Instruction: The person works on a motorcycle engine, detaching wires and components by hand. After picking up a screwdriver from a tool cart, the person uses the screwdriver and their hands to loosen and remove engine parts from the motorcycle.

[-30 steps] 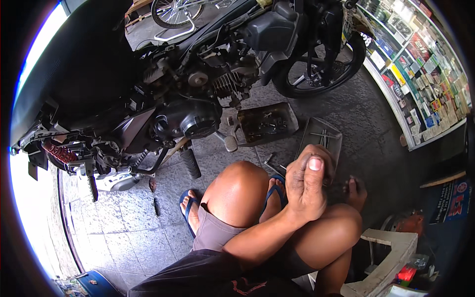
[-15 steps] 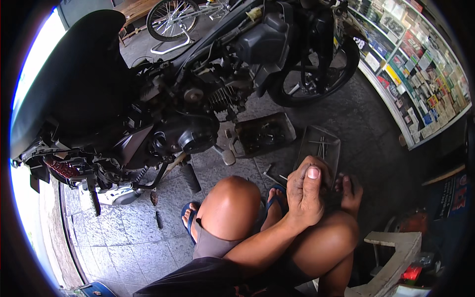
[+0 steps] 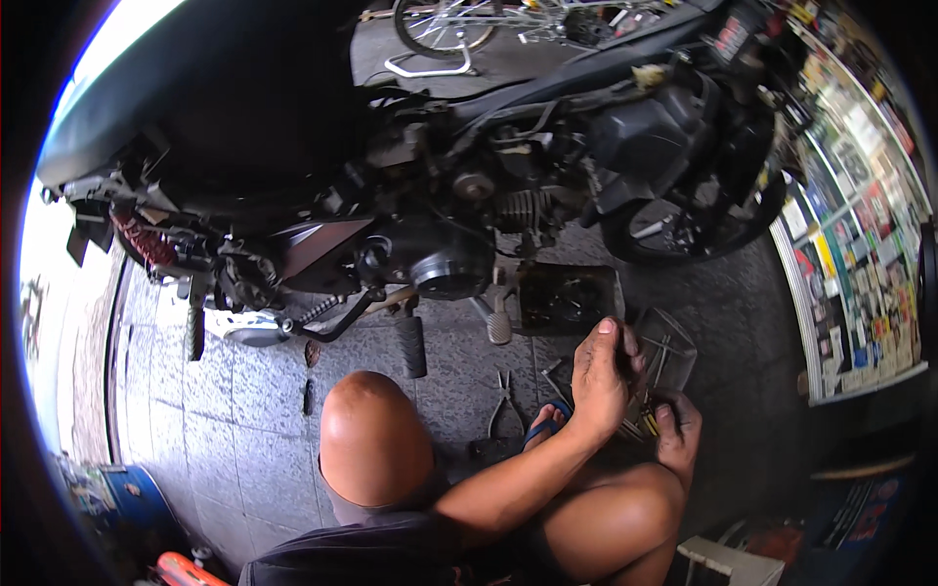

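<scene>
My left hand (image 3: 603, 381) is raised in front of the motorcycle (image 3: 435, 244), fingers curled with the thumb on top; whatever lies inside is hidden. Just below and right of it, my right hand (image 3: 674, 430) grips what looks like a yellow-and-black tool handle (image 3: 650, 420), partly hidden by the fingers. Behind both hands a grey tray (image 3: 679, 342) holds thin metal rods. A dark pan (image 3: 542, 293) with murky contents sits under the engine. Open pliers (image 3: 504, 400) lie on the tiled floor, left of my sandalled foot (image 3: 543, 426).
A glass display case (image 3: 850, 254) full of small packages stands at the right. A bicycle (image 3: 445, 29) is on a stand behind the motorcycle. At lower left are a blue drum (image 3: 137, 498) and an orange object (image 3: 186, 571); at lower right, a pale frame (image 3: 733, 562).
The whole view has shifted, with the motorcycle lower and farther right. My hands have moved slightly apart, showing the yellow-and-black handle in the right one. The pliers have come into sight.
</scene>
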`<state>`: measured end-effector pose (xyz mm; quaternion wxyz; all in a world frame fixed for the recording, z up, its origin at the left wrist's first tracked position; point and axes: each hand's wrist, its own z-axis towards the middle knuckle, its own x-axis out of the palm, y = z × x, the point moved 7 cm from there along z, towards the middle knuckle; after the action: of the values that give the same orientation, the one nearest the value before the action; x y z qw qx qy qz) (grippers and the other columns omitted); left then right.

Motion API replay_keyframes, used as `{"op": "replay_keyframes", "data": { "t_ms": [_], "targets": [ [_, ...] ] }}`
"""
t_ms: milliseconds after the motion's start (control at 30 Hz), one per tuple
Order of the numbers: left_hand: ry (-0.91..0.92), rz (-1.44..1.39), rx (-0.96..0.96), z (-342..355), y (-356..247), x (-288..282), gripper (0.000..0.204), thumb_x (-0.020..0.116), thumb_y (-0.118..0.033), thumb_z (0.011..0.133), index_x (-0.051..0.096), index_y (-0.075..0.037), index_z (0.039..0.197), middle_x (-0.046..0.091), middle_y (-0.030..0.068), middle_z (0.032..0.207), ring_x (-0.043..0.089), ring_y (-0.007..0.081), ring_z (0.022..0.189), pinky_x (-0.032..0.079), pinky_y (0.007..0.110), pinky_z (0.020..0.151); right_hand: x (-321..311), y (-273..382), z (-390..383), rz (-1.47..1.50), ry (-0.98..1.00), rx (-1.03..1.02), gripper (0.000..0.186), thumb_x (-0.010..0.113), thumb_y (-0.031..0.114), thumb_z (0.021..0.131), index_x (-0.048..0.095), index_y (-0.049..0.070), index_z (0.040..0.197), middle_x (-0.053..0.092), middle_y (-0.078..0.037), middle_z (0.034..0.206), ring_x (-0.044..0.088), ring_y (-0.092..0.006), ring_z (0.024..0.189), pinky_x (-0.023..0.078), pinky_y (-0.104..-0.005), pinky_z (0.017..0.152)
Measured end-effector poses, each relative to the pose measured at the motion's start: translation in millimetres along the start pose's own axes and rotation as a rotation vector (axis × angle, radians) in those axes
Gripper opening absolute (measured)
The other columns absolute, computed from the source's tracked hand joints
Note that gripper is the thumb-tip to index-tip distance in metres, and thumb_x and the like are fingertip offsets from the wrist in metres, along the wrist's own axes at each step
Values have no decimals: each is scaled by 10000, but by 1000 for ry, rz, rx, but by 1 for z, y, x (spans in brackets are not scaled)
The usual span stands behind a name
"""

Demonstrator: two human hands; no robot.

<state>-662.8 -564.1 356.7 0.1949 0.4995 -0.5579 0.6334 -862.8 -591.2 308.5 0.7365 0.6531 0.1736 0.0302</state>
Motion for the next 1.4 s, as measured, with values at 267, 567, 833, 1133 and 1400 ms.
{"op": "replay_keyframes", "data": {
  "t_ms": [267,567,833,1133,1400],
  "targets": [
    [-191,-453,-24,50,-24,-45,355,373,-421,1049,425,-123,864,468,53,730,348,133,540,285,267,472,72,101,49,110,289,124,384,750,211,866,611,-18,1142,615,-37,873,564,-86,685,452,-219,549],
    [-84,-313,19,100,-85,-43,376,391,-433,1049,503,-84,966,563,67,831,481,143,632,416,271,571,170,172,95,-639,328,-192,238,600,32,877,652,-44,1097,677,-163,940,667,-224,836,518,-325,753],
    [-314,8,331,124,-149,-117,239,561,-194,1001,599,23,1093,648,62,870,601,112,729,520,258,702,257,189,129,-655,288,-425,251,599,1,877,670,-15,1116,678,-155,950,679,-241,839,521,-327,747],
    [-334,-20,303,139,-158,-121,254,653,-213,963,649,31,1035,661,38,850,587,81,752,477,222,707,267,178,147,-721,283,-462,253,608,-33,851,698,9,1084,649,-119,885,645,-191,701,507,-291,621],
    [-321,-28,315,152,-158,-114,211,655,-211,956,652,0,947,654,21,833,557,77,748,445,227,708,260,187,177,-810,344,-707,274,616,-63,802,715,24,1042,650,-105,881,649,-216,690,510,-308,608]
  ]
}}
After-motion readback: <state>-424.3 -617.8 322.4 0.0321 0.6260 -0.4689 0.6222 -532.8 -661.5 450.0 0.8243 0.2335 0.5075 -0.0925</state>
